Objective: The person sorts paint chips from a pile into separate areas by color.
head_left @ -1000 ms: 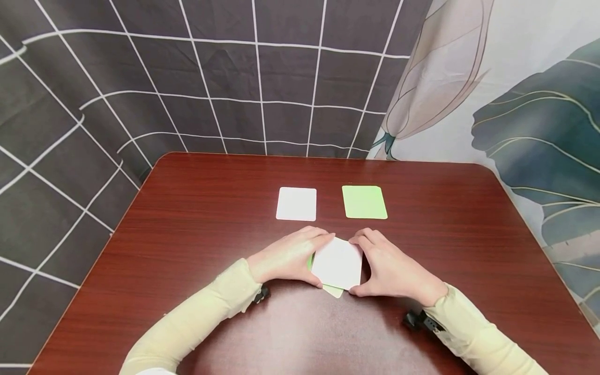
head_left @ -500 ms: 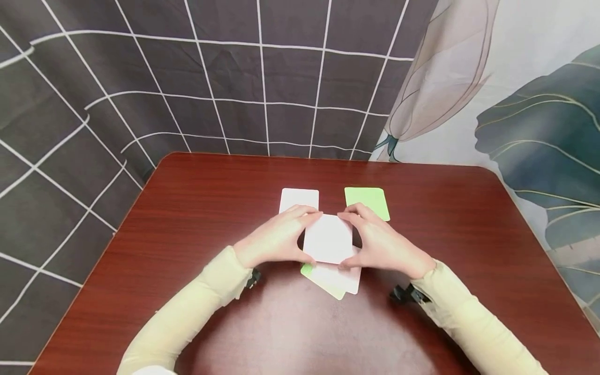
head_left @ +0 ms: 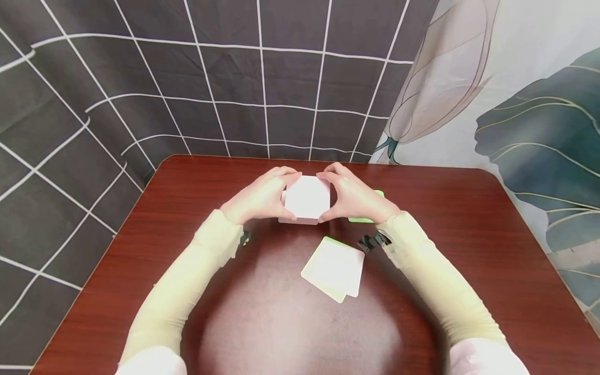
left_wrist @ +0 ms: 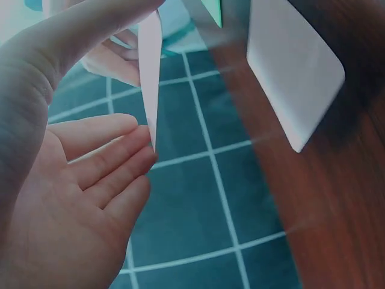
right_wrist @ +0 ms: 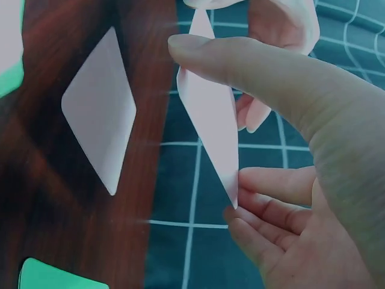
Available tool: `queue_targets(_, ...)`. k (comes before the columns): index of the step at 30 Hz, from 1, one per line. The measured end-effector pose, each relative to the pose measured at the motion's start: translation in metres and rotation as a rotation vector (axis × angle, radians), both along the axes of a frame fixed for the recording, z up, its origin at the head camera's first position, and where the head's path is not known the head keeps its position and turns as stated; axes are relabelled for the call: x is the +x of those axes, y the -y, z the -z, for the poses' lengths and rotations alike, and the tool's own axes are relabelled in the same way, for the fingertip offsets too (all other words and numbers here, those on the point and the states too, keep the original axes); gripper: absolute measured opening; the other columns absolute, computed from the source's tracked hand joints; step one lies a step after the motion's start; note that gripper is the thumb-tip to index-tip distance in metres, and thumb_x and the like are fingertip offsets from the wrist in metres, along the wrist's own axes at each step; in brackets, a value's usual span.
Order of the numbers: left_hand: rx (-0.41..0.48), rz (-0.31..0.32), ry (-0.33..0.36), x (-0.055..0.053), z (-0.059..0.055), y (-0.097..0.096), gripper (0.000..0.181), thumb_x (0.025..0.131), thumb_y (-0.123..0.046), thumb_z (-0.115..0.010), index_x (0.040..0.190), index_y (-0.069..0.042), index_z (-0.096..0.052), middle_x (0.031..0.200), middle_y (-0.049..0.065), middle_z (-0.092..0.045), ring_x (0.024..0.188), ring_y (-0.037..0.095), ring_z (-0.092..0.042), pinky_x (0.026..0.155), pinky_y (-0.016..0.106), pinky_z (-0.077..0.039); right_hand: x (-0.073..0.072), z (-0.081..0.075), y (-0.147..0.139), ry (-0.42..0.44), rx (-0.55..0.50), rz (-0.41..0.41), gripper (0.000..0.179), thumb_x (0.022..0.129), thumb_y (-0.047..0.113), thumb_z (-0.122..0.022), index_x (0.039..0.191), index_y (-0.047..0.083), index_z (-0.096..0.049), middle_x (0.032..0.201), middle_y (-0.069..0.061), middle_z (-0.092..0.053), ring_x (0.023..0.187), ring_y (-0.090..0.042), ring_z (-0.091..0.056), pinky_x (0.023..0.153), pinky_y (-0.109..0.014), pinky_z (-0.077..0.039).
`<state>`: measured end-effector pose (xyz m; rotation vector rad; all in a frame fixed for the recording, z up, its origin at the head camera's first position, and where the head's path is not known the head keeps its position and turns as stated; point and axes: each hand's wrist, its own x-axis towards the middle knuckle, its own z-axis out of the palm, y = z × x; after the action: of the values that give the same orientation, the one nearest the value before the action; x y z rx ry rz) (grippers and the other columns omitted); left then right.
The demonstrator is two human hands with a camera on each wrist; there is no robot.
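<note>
Both hands hold one square white card (head_left: 308, 197) above the back part of the table. My left hand (head_left: 260, 197) pinches its left corners between thumb and fingers, and my right hand (head_left: 360, 195) pinches the right ones. In both wrist views the held card (right_wrist: 210, 114) appears nearly edge-on, raised off the tabletop. Below it lies a second white card (left_wrist: 295, 72), mostly covered in the head view, with a strip (head_left: 300, 221) showing along its near edge. A green card (head_left: 361, 220) lies to the right, partly hidden by my right hand.
Nearer the body, a white card (head_left: 335, 265) lies on other cards with pale green edges, their corners fanned out. The reddish-brown wooden table (head_left: 187, 198) ends at a dark grid-patterned curtain (head_left: 225, 73) behind, with a floral curtain (head_left: 525, 104) at the right.
Both hands have lifted the white card off the near pile and carried it away from the body and slightly left, over the back white card. The fanned pile is uncovered now.
</note>
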<state>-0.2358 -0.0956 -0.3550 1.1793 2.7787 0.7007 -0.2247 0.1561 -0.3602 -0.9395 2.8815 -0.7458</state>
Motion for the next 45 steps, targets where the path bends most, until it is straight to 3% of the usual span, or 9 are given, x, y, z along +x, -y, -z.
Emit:
queue_targets(5,-0.037,-0.026,0.022,-0.015,0.013,0.004,0.091,0.069,-0.027,-0.095,0.143,0.007,-0.053,0.138,0.018,-0.055,0.124,0.031,-0.05,0.107,0.04,-0.042,-0.02,0.012,0.013,0.06,0.028,-0.008,0.093,0.066,0.032,-0.095,0.14,-0.006,-0.054,0.128,-0.014,-0.049,0.115,-0.028,-0.047,0.097,-0.038,-0.048)
queue_targets(10,-0.051,-0.045,0.068,-0.024,0.03,0.007,0.091,0.068,-0.027,-0.094,0.142,0.009,-0.053,0.136,0.019,-0.057,0.123,0.032,-0.052,0.107,0.039,-0.042,-0.029,0.028,0.023,0.11,0.058,-0.013,0.094,0.065,0.03,-0.095,0.14,-0.009,-0.054,0.126,-0.016,-0.05,0.114,-0.028,-0.047,0.096,-0.037,-0.046)
queue_targets(18,-0.125,-0.027,0.171,-0.027,0.049,0.008,0.091,0.071,-0.029,-0.091,0.142,0.011,-0.05,0.136,0.022,-0.056,0.123,0.033,-0.053,0.107,0.041,-0.042,-0.031,0.047,0.031,0.16,0.107,-0.02,0.09,0.064,0.032,-0.094,0.137,-0.007,-0.059,0.123,-0.018,-0.052,0.113,-0.03,-0.049,0.096,-0.038,-0.046)
queue_targets(27,-0.088,-0.029,0.17,-0.027,0.055,0.008,0.091,0.072,-0.027,-0.09,0.144,0.01,-0.048,0.142,0.022,-0.052,0.13,0.033,-0.049,0.111,0.04,-0.038,-0.028,0.047,0.03,0.153,0.095,-0.008,0.091,0.066,0.035,-0.092,0.14,-0.006,-0.056,0.128,-0.018,-0.053,0.118,-0.033,-0.048,0.1,-0.04,-0.044)
queue_targets(32,-0.059,-0.052,0.124,-0.018,0.045,0.007,0.094,0.073,-0.034,-0.091,0.147,0.006,-0.048,0.144,0.02,-0.052,0.131,0.032,-0.049,0.112,0.04,-0.037,-0.019,0.034,0.021,0.097,0.047,0.015,0.092,0.071,0.041,-0.09,0.142,-0.005,-0.053,0.135,-0.018,-0.054,0.123,-0.031,-0.05,0.106,-0.043,-0.042)
queue_targets(39,0.017,-0.036,0.059,0.008,0.025,0.001,0.09,0.075,-0.039,-0.089,0.147,0.001,-0.051,0.143,0.015,-0.054,0.129,0.029,-0.05,0.109,0.041,-0.041,0.011,0.006,0.003,0.015,0.033,0.064,0.091,0.076,0.047,-0.086,0.145,-0.001,-0.052,0.141,-0.014,-0.054,0.129,-0.03,-0.051,0.107,-0.048,-0.042)
queue_targets(45,0.051,0.02,0.029,0.032,0.023,-0.005,0.089,0.077,-0.039,-0.089,0.148,-0.002,-0.05,0.144,0.011,-0.054,0.132,0.024,-0.048,0.11,0.037,-0.039,0.039,-0.008,-0.014,-0.039,0.031,0.094,0.09,0.076,0.05,-0.086,0.146,0.004,-0.053,0.143,-0.011,-0.054,0.129,-0.029,-0.052,0.104,-0.05,-0.044)
